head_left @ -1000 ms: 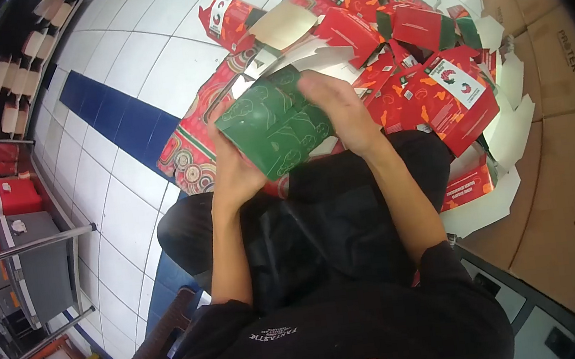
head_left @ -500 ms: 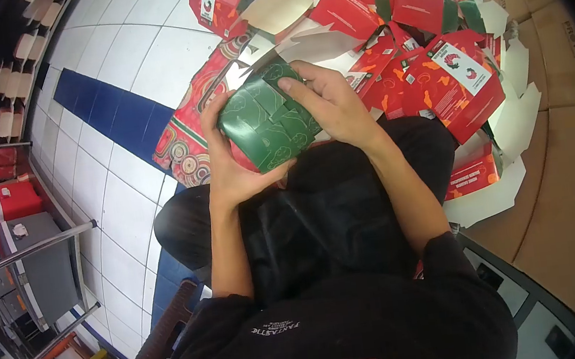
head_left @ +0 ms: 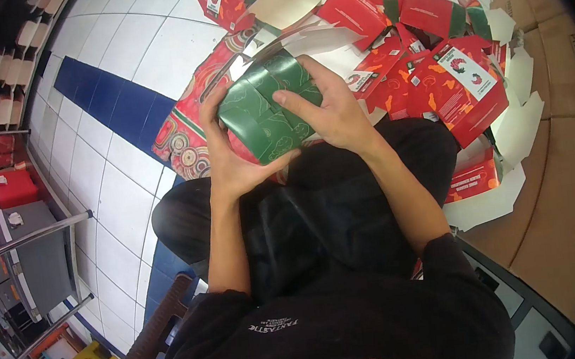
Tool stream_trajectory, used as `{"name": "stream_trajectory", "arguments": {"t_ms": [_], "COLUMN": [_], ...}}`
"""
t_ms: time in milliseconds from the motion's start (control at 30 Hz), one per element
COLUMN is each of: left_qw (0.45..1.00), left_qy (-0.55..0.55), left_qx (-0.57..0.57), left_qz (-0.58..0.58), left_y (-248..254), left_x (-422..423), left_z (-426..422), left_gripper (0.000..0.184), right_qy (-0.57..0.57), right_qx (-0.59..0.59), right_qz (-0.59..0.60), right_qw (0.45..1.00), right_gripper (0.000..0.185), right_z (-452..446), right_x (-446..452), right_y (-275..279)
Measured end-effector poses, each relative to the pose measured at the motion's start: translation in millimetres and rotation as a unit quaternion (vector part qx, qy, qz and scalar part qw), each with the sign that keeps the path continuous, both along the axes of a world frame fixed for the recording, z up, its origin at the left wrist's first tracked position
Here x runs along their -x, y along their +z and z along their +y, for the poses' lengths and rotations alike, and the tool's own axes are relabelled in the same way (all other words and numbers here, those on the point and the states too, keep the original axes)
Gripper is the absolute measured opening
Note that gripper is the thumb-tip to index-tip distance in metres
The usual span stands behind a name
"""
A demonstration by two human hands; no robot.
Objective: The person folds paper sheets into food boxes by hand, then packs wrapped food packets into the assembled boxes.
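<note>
As both hands (head_left: 229, 168) (head_left: 337, 108) grip, green carton (head_left: 262, 115), between

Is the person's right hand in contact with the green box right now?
Touching. The head view shows the right hand's thumb lying flat over the green box's folded flaps.

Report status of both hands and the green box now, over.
Left hand and right hand gripping green box. Red cartons piled beyond, toward the right.
</note>
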State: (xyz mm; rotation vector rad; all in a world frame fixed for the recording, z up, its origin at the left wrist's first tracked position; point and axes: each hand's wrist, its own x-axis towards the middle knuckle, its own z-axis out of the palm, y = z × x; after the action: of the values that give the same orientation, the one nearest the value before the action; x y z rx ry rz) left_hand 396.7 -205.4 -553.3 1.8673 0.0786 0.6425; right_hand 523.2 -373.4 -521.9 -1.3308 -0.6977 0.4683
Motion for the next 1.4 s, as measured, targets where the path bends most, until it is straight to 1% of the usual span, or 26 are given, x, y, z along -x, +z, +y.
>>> {"name": "stream_trajectory", "arguments": {"t_ms": [33, 100, 133, 200, 367, 433, 467, 533, 567, 633, 733, 833, 900, 933, 967, 1000, 1033, 1067, 1100, 1133, 1200, 1233, 1300, 1333, 1400], "left_qw": [1.000, 0.998, 0.998, 0.999, 1.000, 1.000, 1.000, 0.999, 0.999, 1.000, 1.000, 1.000, 1.000, 1.000, 0.991, 0.970, 0.971, 0.927, 0.862, 0.863, 0.803, 0.786, 0.783, 0.778, 0.782], "left_qy": [0.000, 0.016, 0.016, 0.005, 0.008, 0.007, 0.008, 0.007, -0.002, -0.009, -0.029, -0.026, 0.013, 0.013, 0.056, 0.096, 0.092, 0.089, 0.085, 0.082, -0.004, -0.013, -0.027, -0.041, -0.027], "left_qx": [0.000, -0.061, -0.061, -0.025, -0.016, -0.004, -0.022, -0.041, -0.031, -0.022, -0.008, -0.013, 0.014, 0.012, 0.117, 0.221, 0.219, 0.364, 0.500, 0.499, 0.596, 0.617, 0.621, 0.626, 0.621], "left_qz": [0.000, -0.022, -0.022, -0.021, -0.014, -0.006, -0.010, -0.013, -0.008, -0.004, -0.001, 0.002, -0.024, -0.024, -0.021, -0.018, -0.017, -0.009, 0.002, 0.003, -0.009, -0.019, -0.031, -0.044, -0.041], "left_y": [0.7, 2.8, 2.6, 1.4, 0.1, 1.8, 2.2, 2.3, 2.2, 0.7, -3.1, -2.9, -2.2, -2.6, -3.9, -4.4, -3.7, -3.2, -1.3, 0.2, 5.1, 2.7, 0.5, 0.3, -0.4], "left_x": [-0.5, -1.9, -1.6, -1.5, -1.2, -2.2, -2.5, -3.5, -3.7, -2.8, -1.3, -1.1, -1.5, -0.9, 0.5, 1.3, 1.5, 2.2, 2.4, 2.7, 6.2, 6.3, 6.1, 5.2, 5.8], "left_z": [0.4, 1.6, 1.2, 0.2, -1.7, -1.4, -0.2, 0.8, 0.7, 1.7, 4.5, 6.5, 9.3, 11.8, 15.5, 19.7, 26.1, 33.5, 36.9, 37.6, 37.5, 37.7, 40.7, 41.1, 39.8], "left_gripper": [0.135, 0.136, 0.136, 0.137, 0.135, 0.134, 0.133, 0.132, 0.131, 0.130, 0.130, 0.133, 0.131, 0.131, 0.119, 0.107, 0.107, 0.093, 0.082, 0.082, 0.078, 0.079, 0.079, 0.079, 0.078], "right_qy": [-0.017, -0.019, -0.021, -0.024, -0.021, -0.039, -0.040, -0.008, -0.009, 0.005, 0.004, -0.002, -0.015, -0.029, -0.108, -0.111, -0.170, -0.229, -0.242, -0.245, -0.187, -0.188, -0.165, -0.167, -0.169], "right_qx": [0.001, -0.009, -0.017, -0.025, -0.028, -0.024, -0.024, -0.046, -0.046, -0.027, -0.013, -0.042, -0.055, -0.067, -0.039, -0.041, -0.047, -0.051, -0.051, -0.052, -0.047, -0.049, -0.016, -0.017, 0.048], "right_qz": [-0.012, -0.002, 0.009, 0.012, 0.028, -0.001, 0.000, 0.125, 0.126, 0.065, 0.041, 0.074, 0.086, 0.098, 0.005, 0.005, -0.012, -0.028, -0.032, -0.032, -0.011, -0.010, -0.090, -0.089, -0.181], "right_qw": [1.000, 1.000, 1.000, 0.999, 0.999, 0.999, 0.999, 0.991, 0.991, 0.997, 0.999, 0.996, 0.995, 0.992, 0.993, 0.993, 0.984, 0.972, 0.968, 0.968, 0.981, 0.981, 0.982, 0.982, 0.968], "right_gripper": [0.034, 0.034, 0.035, 0.034, 0.035, 0.031, 0.031, 0.028, 0.028, 0.030, 0.030, 0.032, 0.034, 0.035, 0.036, 0.036, 0.034, 0.032, 0.027, 0.027, 0.024, 0.024, 0.021, 0.021, 0.025], "right_z": [1.1, 2.8, 3.3, 4.3, 7.8, 8.6, 8.4, 7.3, 5.6, 2.7, 2.2, 5.3, -4.9, -10.0, -11.3, -13.5, -16.3, -19.4, -20.7, -21.3, -20.3, -17.3, -9.9, -9.6, -12.1], "right_x": [0.8, 1.8, 3.1, 6.6, 11.2, 11.8, 11.0, 6.1, 3.3, -1.0, 2.0, 4.8, -7.4, -16.5, -25.9, -33.6, -40.2, -43.1, -41.7, -40.2, -35.2, -31.5, -22.3, -19.6, -15.4], "right_y": [0.0, 0.4, 0.5, 3.0, 0.6, -1.5, -5.3, -14.7, -16.8, -17.7, -7.5, -4.3, -6.2, -7.1, -6.2, -9.3, -12.6, -16.1, -10.3, -8.6, -7.3, -8.2, -8.9, -6.1, 1.1]}}
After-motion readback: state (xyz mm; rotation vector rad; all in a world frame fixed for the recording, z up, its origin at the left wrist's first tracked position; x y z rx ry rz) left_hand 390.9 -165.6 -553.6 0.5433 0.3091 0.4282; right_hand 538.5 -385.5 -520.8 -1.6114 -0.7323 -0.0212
